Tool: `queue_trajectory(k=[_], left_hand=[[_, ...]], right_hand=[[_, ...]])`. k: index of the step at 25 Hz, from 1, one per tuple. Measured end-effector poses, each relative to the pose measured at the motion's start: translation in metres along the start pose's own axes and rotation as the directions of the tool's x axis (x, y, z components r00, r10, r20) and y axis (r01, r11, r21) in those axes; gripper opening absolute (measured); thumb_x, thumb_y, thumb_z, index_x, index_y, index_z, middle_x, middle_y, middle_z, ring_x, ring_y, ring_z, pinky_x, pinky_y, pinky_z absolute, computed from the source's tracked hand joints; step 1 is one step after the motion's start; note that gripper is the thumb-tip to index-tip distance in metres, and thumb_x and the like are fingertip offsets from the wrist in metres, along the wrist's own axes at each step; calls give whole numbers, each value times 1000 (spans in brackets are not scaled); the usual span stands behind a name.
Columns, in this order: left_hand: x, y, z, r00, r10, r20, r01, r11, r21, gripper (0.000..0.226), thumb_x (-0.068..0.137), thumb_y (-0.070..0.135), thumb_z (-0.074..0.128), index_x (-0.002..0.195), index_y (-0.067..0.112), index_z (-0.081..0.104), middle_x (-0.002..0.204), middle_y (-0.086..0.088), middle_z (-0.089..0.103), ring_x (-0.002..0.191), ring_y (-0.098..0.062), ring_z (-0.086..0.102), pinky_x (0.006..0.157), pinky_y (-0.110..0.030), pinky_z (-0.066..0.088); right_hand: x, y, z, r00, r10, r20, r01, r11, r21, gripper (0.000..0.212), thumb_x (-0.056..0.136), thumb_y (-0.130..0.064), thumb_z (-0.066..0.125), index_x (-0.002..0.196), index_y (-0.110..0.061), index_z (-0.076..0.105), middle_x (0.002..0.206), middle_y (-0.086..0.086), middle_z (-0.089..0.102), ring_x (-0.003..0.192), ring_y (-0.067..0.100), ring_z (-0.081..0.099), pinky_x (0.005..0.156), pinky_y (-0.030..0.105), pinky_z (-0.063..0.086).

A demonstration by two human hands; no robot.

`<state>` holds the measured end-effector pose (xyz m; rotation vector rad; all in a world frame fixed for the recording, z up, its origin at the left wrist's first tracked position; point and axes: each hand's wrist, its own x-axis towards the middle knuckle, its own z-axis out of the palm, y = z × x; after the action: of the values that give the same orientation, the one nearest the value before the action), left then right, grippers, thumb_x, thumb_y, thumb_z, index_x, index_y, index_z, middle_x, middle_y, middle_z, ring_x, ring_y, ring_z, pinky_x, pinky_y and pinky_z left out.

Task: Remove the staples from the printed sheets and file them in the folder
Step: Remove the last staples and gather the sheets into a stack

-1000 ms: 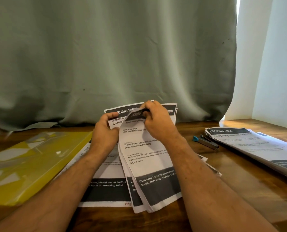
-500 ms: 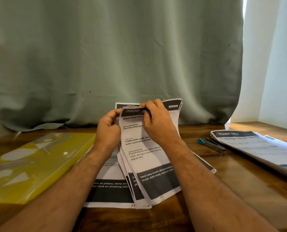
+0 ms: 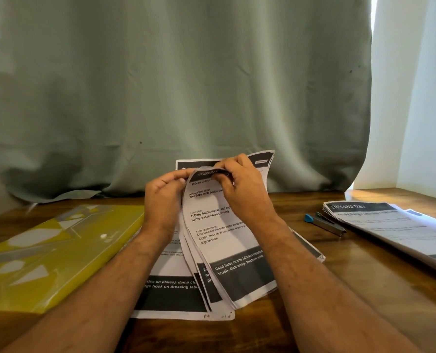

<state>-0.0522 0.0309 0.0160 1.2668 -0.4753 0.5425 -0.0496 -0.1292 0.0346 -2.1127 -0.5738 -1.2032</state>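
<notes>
A bundle of printed sheets stands tilted up off the wooden table in the middle. My left hand pinches its top left corner. My right hand pinches the top edge just right of that, bending the front sheet's dark header forward. The staple itself is hidden by my fingers. Another printed sheet lies flat under the bundle. The yellow folder lies shut on the table at the left.
A second stack of printed sheets lies at the right. A stapler with a blue end rests beside it. A green curtain hangs behind the table's far edge.
The front sheet's top edge has curled further forward under my right fingers. Both hands have stayed at the bundle's top, and the camera view has risen a little.
</notes>
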Motion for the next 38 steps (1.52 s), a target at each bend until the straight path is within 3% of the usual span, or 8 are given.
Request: queue_trajectory(k=[12,15,20,23,25,31,35,38], left_hand=[[-3,5,-1,998,-1,67,-9,988,153,37,97,2,60,125,25,55,91,-4,78,78,-25,76,61,-38,62],[-5,4,-2,994,-59,88,44,985,168,54,97,-2,59,136,32,43,84,-6,77,74,-26,76,57,-38,62],[8,8,-21,987,-98,130,63,966,249,35,85,19,58,119,24,64,89,3,78,85,-17,75,70,-27,59],[18,-4,-42,945,-286,159,11,513,859,58,80,8,61,135,28,59,129,4,68,119,-17,62,103,-37,51],[14,-16,-53,832,-543,114,22,237,971,80,77,21,72,150,36,41,150,0,51,134,-21,50,111,-39,44],[13,-20,-46,753,-654,75,49,169,984,76,85,43,71,151,27,38,150,-2,51,132,-23,52,105,-30,41],[7,-20,-39,814,-580,29,-18,24,1000,84,76,66,61,149,28,42,144,-7,55,131,-31,51,104,-37,45],[8,-19,-39,855,-516,52,-6,90,996,70,79,59,66,139,27,50,138,-7,59,122,-29,58,98,-38,50]], right_hand=[[-3,-5,-1,997,57,55,-56,998,-14,45,99,-31,55,142,-26,46,142,-3,37,111,2,44,91,6,39],[-3,-2,-2,991,96,95,-91,994,-54,36,98,-23,56,134,-21,54,123,-4,48,106,8,51,100,27,48],[-1,2,-4,978,166,128,-147,979,-142,27,100,-23,54,126,-19,58,105,-5,44,91,10,47,90,27,44],[0,7,-7,972,227,59,-213,961,-178,19,100,-22,54,115,-15,62,104,-1,45,87,13,48,83,28,45],[0,8,-8,970,240,37,-231,960,-157,17,99,-21,55,112,-13,63,104,0,46,85,14,47,80,25,41],[0,5,-8,975,221,19,-216,965,-151,16,100,-20,53,111,-13,62,105,-2,45,87,13,49,83,24,43],[1,6,-10,968,250,-11,-249,957,-150,18,100,-22,53,113,-13,62,108,-1,47,90,12,51,86,24,46],[0,5,-10,968,251,8,-246,956,-159,18,100,-23,53,113,-14,62,106,-1,47,89,11,50,81,21,42]])
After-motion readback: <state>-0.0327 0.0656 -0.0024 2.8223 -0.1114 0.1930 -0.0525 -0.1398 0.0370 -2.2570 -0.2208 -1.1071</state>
